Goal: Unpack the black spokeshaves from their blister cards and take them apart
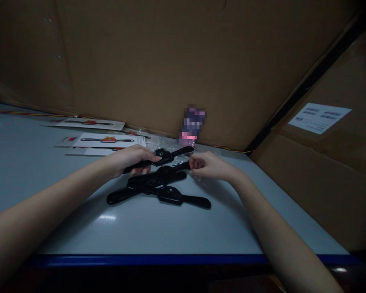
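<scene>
Near edge of the table is a blue strip (pixel 146 260), pale tabletop (pixel 198 232) behind it, with a small glare spot left of centre.

Next out: loose pile of black two-handled tools, middle of the table, at least three, crossed over each other. Nearest tool (pixel 170 195) lies with its flat body about centre and one handle pointing right. A second tool's handle (pixel 118 196) sticks out left. Another body (pixel 164 171) sits farther back in the stack. Exact overlap is hard to read, all black on black.

Left hand (pixel 134 159) comes in from the left and holds one more black tool, the held tool (pixel 164 155), above the far side of the pile. Thumb on top near the body, fingers wrapped under the left handle. Right handle points right and slightly far. Can't tell if it touches the tools below.

Right hand (pixel 210 166) is just right of the pile, near the tip of the held tool. Fingers curled in, thumb close to them; can't tell if they pinch anything.

Farther left: printed cards (pixel 108 140) with tool pictures, flat and overlapping. Clear plastic (pixel 171 142) is right of them. Beyond that, a pixelated upright object (pixel 192 124) against the cardboard wall (pixel 171 61). Red-yellow cord (pixel 27 114) runs along the wall's foot. Far right: cardboard box (pixel 311 175), white label (pixel 320 118).
</scene>
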Action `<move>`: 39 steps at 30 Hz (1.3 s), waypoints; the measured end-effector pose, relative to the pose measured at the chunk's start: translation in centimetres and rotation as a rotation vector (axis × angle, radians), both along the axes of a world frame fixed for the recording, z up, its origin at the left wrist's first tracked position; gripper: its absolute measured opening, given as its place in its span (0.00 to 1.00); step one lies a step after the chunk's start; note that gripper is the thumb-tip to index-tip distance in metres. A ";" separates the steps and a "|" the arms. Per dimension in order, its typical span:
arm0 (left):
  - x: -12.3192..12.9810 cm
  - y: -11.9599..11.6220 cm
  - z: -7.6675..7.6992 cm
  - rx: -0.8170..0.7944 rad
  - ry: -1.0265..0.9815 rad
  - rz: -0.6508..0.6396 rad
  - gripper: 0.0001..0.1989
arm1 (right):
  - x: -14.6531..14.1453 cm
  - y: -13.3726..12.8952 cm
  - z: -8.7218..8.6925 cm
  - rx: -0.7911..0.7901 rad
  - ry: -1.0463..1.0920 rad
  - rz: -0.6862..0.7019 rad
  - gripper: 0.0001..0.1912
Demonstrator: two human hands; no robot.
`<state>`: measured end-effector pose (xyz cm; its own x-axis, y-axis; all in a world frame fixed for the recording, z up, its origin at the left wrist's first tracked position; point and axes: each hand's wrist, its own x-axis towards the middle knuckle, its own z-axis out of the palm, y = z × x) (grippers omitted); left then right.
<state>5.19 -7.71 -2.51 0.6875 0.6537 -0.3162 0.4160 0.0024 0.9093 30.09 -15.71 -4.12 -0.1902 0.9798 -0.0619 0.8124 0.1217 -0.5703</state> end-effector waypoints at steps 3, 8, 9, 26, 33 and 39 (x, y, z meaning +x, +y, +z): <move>0.0 0.2 -0.4 0.020 -0.006 -0.021 0.11 | -0.6 -0.8 1.3 0.031 0.182 0.043 0.09; 0.1 -0.1 -0.6 0.057 -0.015 -0.046 0.12 | -3.3 -1.8 2.5 0.214 0.429 0.058 0.12; 0.2 -0.3 -0.5 0.064 -0.008 -0.050 0.13 | -4.0 -1.8 2.3 0.277 0.486 0.033 0.11; 0.6 -1.6 -0.6 0.236 0.044 -0.073 0.13 | -7.3 -0.9 -1.1 0.881 -0.099 0.021 0.03; 0.6 -2.3 -0.9 0.515 0.033 -0.059 0.15 | -8.2 -1.2 -1.4 0.838 0.122 -0.094 0.02; 0.8 -2.1 -0.9 0.365 -0.016 -0.084 0.14 | -7.4 -0.9 -1.5 0.926 0.080 -0.082 0.06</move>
<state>5.99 -9.83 -3.38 0.7466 0.6624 -0.0619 0.3868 -0.3565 0.8505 22.74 -16.60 -5.60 -0.0886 0.6430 0.7608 0.8012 0.4998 -0.3291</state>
